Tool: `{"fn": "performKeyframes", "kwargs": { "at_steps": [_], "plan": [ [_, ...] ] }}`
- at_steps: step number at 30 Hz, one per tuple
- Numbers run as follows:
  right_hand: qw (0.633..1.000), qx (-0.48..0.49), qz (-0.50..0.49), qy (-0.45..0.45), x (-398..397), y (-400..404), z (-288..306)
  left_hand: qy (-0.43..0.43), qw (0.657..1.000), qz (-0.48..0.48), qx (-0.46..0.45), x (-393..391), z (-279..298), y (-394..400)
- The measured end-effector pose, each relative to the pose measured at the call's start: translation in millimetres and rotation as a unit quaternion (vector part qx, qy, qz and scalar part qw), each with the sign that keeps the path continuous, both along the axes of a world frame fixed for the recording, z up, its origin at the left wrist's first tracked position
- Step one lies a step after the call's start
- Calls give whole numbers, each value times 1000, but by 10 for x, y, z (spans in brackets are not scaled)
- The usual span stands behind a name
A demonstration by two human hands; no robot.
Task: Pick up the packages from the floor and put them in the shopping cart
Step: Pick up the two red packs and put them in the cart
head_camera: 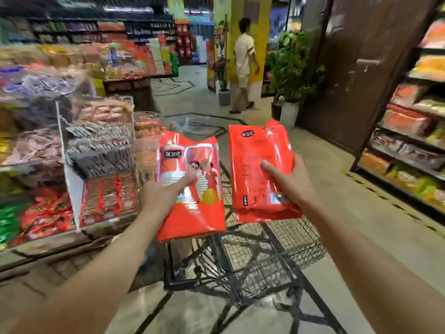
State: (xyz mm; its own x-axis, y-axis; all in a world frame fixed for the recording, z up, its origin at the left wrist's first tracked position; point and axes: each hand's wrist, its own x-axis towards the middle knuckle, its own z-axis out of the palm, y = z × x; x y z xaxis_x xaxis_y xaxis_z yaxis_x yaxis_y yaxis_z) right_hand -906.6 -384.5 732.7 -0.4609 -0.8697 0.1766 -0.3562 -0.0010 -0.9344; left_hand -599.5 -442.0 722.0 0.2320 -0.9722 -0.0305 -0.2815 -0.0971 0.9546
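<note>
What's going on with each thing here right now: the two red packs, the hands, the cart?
Left hand: gripping the picture-front red package, held up above the cart.
Right hand: gripping the plain red package, also held over the cart.
Shopping cart: wire basket below both packs; no package visible inside.
Brown door: closed.

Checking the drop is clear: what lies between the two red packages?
Nothing. The head view shows only a gap between the left package and right package, with the cart's wire basket below.
</note>
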Motion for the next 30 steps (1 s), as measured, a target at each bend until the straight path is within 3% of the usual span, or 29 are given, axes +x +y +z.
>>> {"fn": "performKeyframes", "kwargs": {
  "at_steps": [13,22,30],
  "plan": [
    [993,104,-48,-19,-1377,-491,-1166,-4,993,-51,103,-1672,-1122,-886],
    [976,217,-10,26,-1892,-1668,-2054,-38,978,-4,204,-2199,-2186,-1864],
    [942,333,50,7,-2227,-2166,-3281,-96,943,57,313,-2493,-3279,-1922]
  ]
}}
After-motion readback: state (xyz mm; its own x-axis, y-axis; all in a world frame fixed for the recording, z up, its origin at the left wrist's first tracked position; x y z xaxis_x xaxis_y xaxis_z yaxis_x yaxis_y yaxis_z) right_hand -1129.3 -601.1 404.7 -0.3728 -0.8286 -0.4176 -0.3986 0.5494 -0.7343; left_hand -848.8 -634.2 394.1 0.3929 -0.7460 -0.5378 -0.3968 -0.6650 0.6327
